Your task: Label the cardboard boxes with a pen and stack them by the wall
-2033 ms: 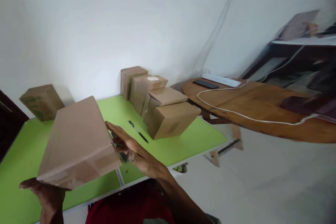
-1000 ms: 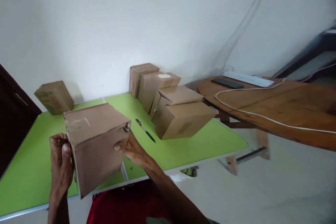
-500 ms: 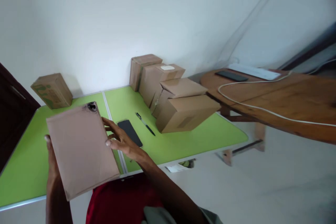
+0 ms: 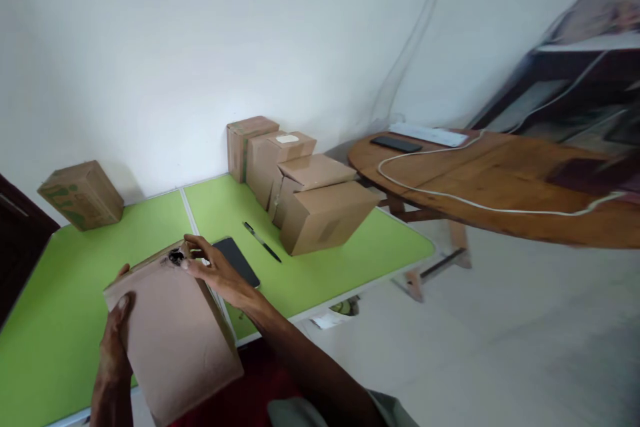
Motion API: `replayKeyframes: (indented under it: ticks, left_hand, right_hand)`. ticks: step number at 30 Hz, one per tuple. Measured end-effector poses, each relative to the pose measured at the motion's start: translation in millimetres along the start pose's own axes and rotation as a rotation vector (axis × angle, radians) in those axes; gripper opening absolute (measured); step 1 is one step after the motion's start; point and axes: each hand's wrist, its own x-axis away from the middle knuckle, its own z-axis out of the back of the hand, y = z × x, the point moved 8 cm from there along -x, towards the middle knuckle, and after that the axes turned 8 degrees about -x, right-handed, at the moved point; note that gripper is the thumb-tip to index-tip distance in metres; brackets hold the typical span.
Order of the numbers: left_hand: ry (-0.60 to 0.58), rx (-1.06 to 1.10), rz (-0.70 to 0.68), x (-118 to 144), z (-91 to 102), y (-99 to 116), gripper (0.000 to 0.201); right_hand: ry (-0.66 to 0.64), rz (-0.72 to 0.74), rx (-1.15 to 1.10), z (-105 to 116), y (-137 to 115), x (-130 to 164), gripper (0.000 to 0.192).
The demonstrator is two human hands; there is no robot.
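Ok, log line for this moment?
left hand: holds cardboard box | right hand: on box's far corner | phone, pen on green table

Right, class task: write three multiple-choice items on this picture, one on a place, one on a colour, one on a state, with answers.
1. Where does the pen lie?
A on the green table
B on the wooden table
C on the floor

2. What colour is the table under the held box?
A blue
B green
C white

3. How is the held box?
A gripped by both hands
B lying untouched
C held by one hand

Answers: 1 A, it lies beside the phone; 2 B, bright green top; 3 A, left hand and right hand grip it.
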Motion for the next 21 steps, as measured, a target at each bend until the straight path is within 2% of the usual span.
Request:
replayKeyframes:
  ticks: [2, 4, 7, 10, 13, 15, 17, 21]
  left_hand:
    - [-0.007, -0.047, -0.003, 0.3, -2.5, 1.9, 0.108]
    - [0.058, -0.215, -0.089, 4.1, 0.1, 17.3, 0.106]
    - [0.254, -0.568, -0.418, 23.3, -3.0, 62.9, 0.101]
    - [0.299, -0.742, -0.703, 45.8, -27.2, 92.2, 0.082]
    - [0.277, -0.839, -0.855, 58.4, -49.2, 99.3, 0.075]
    - [0.289, -0.862, -0.935, 65.2, -56.2, 101.3, 0.073]
    - [0.289, -0.889, -0.977, 69.5, -60.2, 102.5, 0.07]
    - [0.283, -0.939, -1.026, 73.2, -67.1, 106.1, 0.065]
  right_hand:
    - [0.04, -0.013, 0.073, 5.8, 0.1, 5.0, 0.099]
    - [0.091, -0.021, 0.119, 10.7, -0.7, 14.5, 0.096]
    - [0.129, 0.0, 0.136, 10.7, -6.3, 30.5, 0.089]
    - [0.126, 0.063, 0.146, 7.0, -16.0, 41.8, 0.085]
    - [0.154, 0.114, 0.164, 9.5, -23.8, 48.0, 0.078]
    - [0.177, 0.14, 0.183, 12.2, -27.4, 50.7, 0.071]
    - [0.195, 0.171, 0.217, 12.9, -30.3, 52.7, 0.067]
    - [0.248, 0.21, 0.296, 12.7, -31.7, 52.4, 0.07]
